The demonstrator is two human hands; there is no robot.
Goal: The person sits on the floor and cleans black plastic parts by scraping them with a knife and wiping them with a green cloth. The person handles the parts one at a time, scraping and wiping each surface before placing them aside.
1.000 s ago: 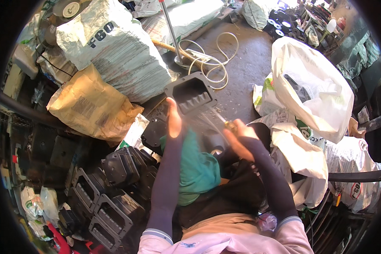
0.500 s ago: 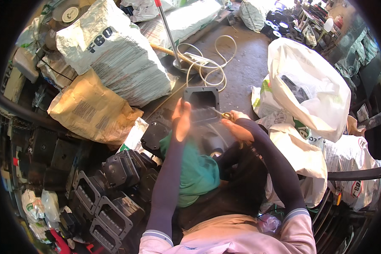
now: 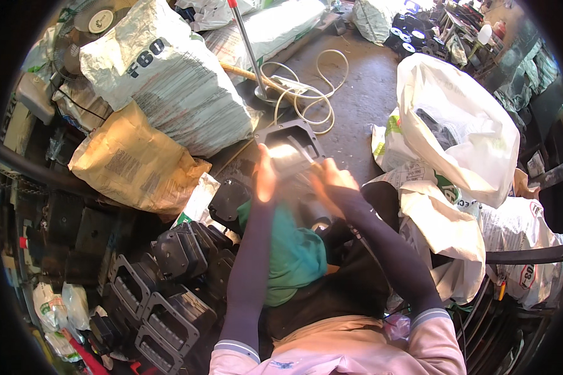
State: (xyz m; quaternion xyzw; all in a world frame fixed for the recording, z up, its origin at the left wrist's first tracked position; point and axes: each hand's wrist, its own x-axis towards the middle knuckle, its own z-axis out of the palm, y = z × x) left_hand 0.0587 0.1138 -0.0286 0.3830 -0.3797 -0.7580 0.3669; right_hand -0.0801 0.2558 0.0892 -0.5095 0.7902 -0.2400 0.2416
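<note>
Front and centre, black housing (image 3: pixel 301 129) clasped in left hand (image 3: pixel 266 177), tilted mouth-up, seemingly to face right hand (image 3: pixel 334 187), close beside; blur there, can't tell what it grips. Similar housings (image 3: pixel 197 309) heap at left.

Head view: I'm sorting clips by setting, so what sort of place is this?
Probably a workshop or small factory: black housings are piled on the person's left, the left hand holds a similar housing, and big sacks stand around the work spot.
</note>
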